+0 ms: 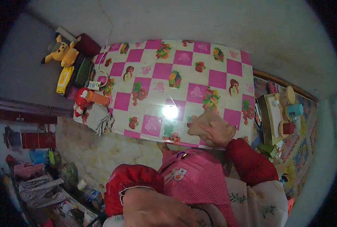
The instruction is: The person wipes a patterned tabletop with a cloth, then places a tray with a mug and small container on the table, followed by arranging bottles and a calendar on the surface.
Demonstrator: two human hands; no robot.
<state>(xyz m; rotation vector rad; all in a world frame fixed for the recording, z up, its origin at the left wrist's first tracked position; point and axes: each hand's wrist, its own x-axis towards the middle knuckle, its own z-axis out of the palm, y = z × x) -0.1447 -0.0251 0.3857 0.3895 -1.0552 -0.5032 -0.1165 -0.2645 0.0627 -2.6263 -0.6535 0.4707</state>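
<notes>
My right hand [218,130], in a red sleeve, presses a tan cloth [198,123] onto the tabletop near its front right corner. The fingers lie bent over the cloth, which is bunched under the palm. A glossy tablecloth [151,71] with pink and white checks and printed fruit covers the table. At the bottom of the view my left hand [160,208] is very near the camera, beside a red sleeve with a white elastic cuff. Its fingers are hidden, and no held thing is visible there. Below the table edge hangs a pink apron [196,176].
On the table's left stand an orange bottle [97,97], a red round object [82,98], a crumpled grey cloth [98,117] and a power strip [95,85] with a white cord. A yellow plush toy [63,54] and yellow packet [64,80] sit beyond. Right: a cluttered side surface [307,122].
</notes>
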